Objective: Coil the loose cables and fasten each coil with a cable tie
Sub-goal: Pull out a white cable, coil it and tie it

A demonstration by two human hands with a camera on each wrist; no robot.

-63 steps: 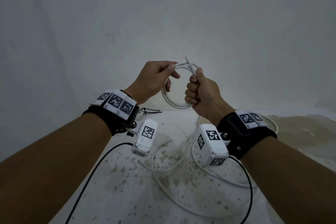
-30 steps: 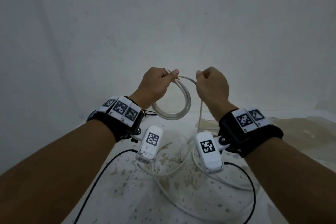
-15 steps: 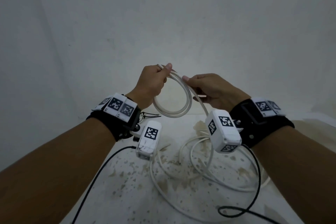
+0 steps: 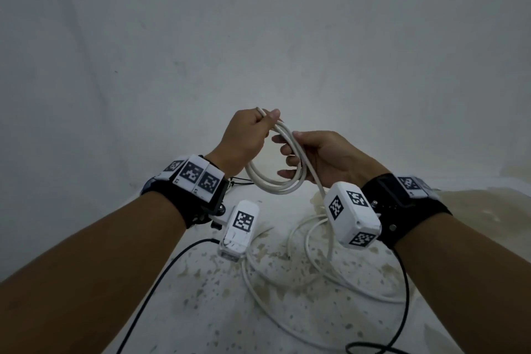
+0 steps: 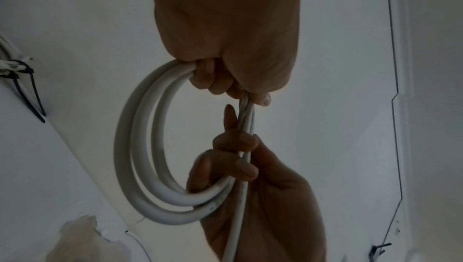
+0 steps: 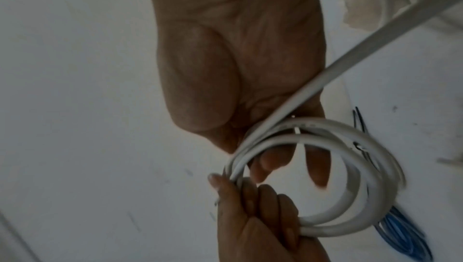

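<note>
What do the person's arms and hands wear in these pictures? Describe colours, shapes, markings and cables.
Bare forearms, no sleeves. Each wrist carries a black strap topped with white tiles printed with black square codes. A white boxy camera bearing the same codes hangs beneath each wrist, and thin black cables trail from them.

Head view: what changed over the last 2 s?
The right hand let go its fist on the coil, swung out, and now leads the loose cable onto it, fingers loosely curled. The left hand kept gripping the coil top; the slack stayed on the floor.
</note>
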